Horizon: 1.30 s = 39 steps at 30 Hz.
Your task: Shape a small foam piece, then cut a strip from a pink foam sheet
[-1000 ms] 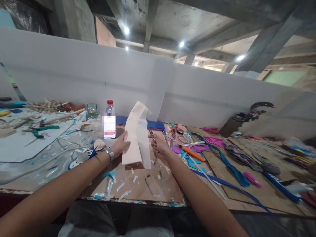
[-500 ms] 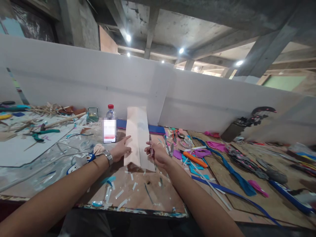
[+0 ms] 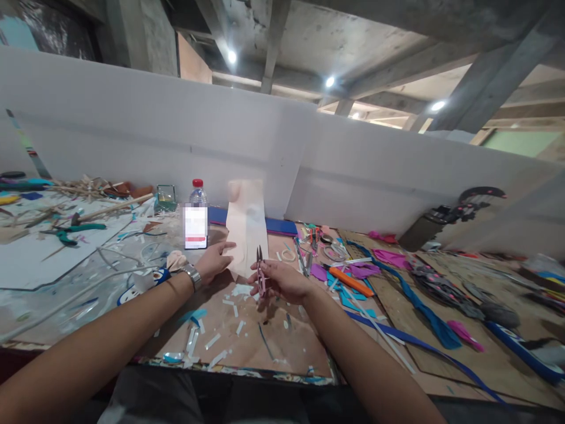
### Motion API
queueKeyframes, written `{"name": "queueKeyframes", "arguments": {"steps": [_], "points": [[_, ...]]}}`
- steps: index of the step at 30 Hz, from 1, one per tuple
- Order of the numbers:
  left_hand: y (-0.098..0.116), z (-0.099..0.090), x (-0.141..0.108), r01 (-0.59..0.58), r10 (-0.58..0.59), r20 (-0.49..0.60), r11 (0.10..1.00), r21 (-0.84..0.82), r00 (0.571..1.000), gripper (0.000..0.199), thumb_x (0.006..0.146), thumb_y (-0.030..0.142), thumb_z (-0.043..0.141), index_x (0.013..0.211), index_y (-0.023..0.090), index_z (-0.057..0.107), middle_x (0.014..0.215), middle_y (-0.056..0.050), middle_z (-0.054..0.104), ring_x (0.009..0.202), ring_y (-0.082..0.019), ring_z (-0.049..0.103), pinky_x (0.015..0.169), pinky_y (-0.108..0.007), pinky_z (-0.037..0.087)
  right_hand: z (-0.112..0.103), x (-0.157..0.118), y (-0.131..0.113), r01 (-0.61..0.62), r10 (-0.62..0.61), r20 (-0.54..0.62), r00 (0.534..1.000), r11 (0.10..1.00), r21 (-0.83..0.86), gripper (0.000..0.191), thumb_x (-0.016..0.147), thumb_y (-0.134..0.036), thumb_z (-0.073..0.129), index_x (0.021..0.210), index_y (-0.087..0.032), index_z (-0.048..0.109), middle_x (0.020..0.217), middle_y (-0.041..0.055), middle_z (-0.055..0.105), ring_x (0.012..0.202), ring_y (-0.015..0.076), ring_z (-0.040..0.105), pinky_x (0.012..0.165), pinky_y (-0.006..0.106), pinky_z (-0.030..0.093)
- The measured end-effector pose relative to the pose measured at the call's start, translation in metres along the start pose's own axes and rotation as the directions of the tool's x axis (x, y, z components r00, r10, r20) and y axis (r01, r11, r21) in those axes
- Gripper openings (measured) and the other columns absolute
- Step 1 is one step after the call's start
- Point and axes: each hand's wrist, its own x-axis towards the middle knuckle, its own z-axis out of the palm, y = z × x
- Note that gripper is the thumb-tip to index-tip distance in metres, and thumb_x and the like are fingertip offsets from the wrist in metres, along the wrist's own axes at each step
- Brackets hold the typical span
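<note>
A pale cream sheet (image 3: 245, 227), long and creased, stretches from my left hand toward the white board behind the table. Fingers extended, my left hand (image 3: 217, 259) rests against its left edge near the close end. My right hand (image 3: 280, 280) grips a small pair of scissors (image 3: 261, 274) with pinkish handles, just in front of the sheet's lower right end. The dark pointed blades aim up and away from me. Small pale offcuts (image 3: 229, 306) lie on the table below the hands.
Behind the left wrist stands a bottle with a red cap (image 3: 197, 183). A blue flat strip (image 3: 281, 227) runs behind the sheet. To the right lie an orange cutter (image 3: 351, 281), blue ribbon (image 3: 410, 297) and coloured scraps. Green-handled pliers (image 3: 66, 235) lie at left.
My right hand has drawn the scissors left and toward me, off the sheet's right edge. The sheet's near end now sits farther from me, while my left hand stays almost in place.
</note>
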Motion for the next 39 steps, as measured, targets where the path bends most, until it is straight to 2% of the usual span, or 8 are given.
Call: {"name": "queueKeyframes", "arguments": {"steps": [2, 4, 8, 13, 18, 27, 34, 39], "points": [[0.002, 0.001, -0.003, 0.109, -0.106, 0.055, 0.993, -0.051, 0.993, 0.064, 0.074, 0.018, 0.069, 0.137, 0.014, 0.055, 0.093, -0.009, 0.070, 0.068, -0.015, 0.064, 0.057, -0.025, 0.051, 0.000, -0.005, 0.001, -0.090, 0.091, 0.144, 0.985, 0.996, -0.008, 0.039, 0.089, -0.044, 0.072, 0.112, -0.016, 0.057, 0.105, 0.0116, 0.073, 0.080, 0.0217, 0.077, 0.064, 0.031, 0.062], [0.003, 0.003, -0.005, 0.076, -0.072, 0.046, 0.992, -0.102, 0.996, 0.064, 0.075, 0.020, 0.071, 0.137, 0.016, 0.055, 0.108, -0.010, 0.069, 0.080, -0.018, 0.066, 0.063, -0.027, 0.055, 0.001, -0.008, 0.004, -0.170, 0.168, 0.256, 0.952, 0.985, -0.015, 0.044, 0.085, -0.045, 0.076, 0.111, -0.016, 0.056, 0.107, 0.0134, 0.074, 0.081, 0.0240, 0.077, 0.061, 0.030, 0.062], [0.003, 0.003, -0.006, 0.050, -0.048, 0.024, 0.996, -0.079, 0.999, 0.064, 0.076, 0.021, 0.073, 0.137, 0.016, 0.055, 0.127, -0.014, 0.063, 0.096, -0.021, 0.065, 0.073, -0.029, 0.057, 0.006, -0.006, 0.013, -0.317, 0.309, 0.374, 0.875, 0.948, -0.042, 0.047, 0.082, -0.042, 0.080, 0.113, -0.015, 0.056, 0.112, 0.0163, 0.074, 0.090, 0.0254, 0.077, 0.068, 0.030, 0.063], [0.004, 0.001, -0.006, 0.049, -0.049, -0.020, 0.998, -0.032, 0.999, 0.067, 0.075, 0.021, 0.076, 0.137, 0.013, 0.054, 0.116, -0.014, 0.066, 0.094, -0.021, 0.065, 0.084, -0.035, 0.056, 0.008, 0.001, 0.020, -0.338, 0.326, 0.336, 0.884, 0.941, -0.024, 0.035, 0.089, -0.036, 0.073, 0.112, -0.014, 0.058, 0.109, 0.0162, 0.075, 0.090, 0.0229, 0.077, 0.070, 0.029, 0.063], [0.006, 0.000, -0.005, 0.066, -0.065, 0.012, 0.995, -0.078, 0.998, 0.067, 0.077, 0.015, 0.068, 0.141, 0.013, 0.050, 0.118, -0.014, 0.065, 0.087, -0.017, 0.064, 0.081, -0.033, 0.054, 0.007, 0.005, 0.021, -0.336, 0.325, 0.273, 0.905, 0.942, -0.008, 0.028, 0.094, -0.032, 0.066, 0.111, -0.011, 0.059, 0.105, 0.0168, 0.076, 0.087, 0.0218, 0.077, 0.067, 0.026, 0.063], [-0.001, -0.003, -0.002, -0.015, 0.015, -0.033, 1.000, -0.014, 0.999, 0.064, 0.074, 0.017, 0.071, 0.136, 0.013, 0.055, 0.130, -0.015, 0.062, 0.104, -0.023, 0.064, 0.096, -0.039, 0.051, 0.005, 0.010, 0.026, -0.287, 0.273, 0.224, 0.936, 0.957, 0.033, 0.021, 0.098, -0.029, 0.059, 0.110, -0.012, 0.058, 0.099, 0.0148, 0.076, 0.084, 0.0218, 0.077, 0.068, 0.028, 0.063], [-0.001, 0.002, -0.005, -0.018, 0.017, -0.028, 0.999, -0.047, 0.999, 0.066, 0.076, 0.013, 0.068, 0.140, 0.014, 0.050, 0.128, -0.014, 0.063, 0.098, -0.022, 0.066, 0.088, -0.038, 0.056, 0.010, 0.013, 0.029, -0.265, 0.250, 0.180, 0.951, 0.962, 0.063, 0.016, 0.100, -0.027, 0.055, 0.105, -0.012, 0.058, 0.095, 0.0144, 0.075, 0.085, 0.0217, 0.077, 0.067, 0.027, 0.063], [-0.004, 0.002, -0.003, -0.079, 0.082, -0.072, 0.996, 0.034, 0.994, 0.059, 0.077, 0.014, 0.068, 0.135, 0.014, 0.054, 0.133, -0.012, 0.061, 0.110, -0.023, 0.063, 0.099, -0.038, 0.052, 0.007, 0.014, 0.031, -0.261, 0.234, 0.246, 0.941, 0.961, 0.085, 0.017, 0.099, -0.027, 0.058, 0.105, -0.011, 0.056, 0.100, 0.0168, 0.074, 0.088, 0.0233, 0.077, 0.072, 0.031, 0.065]]}}
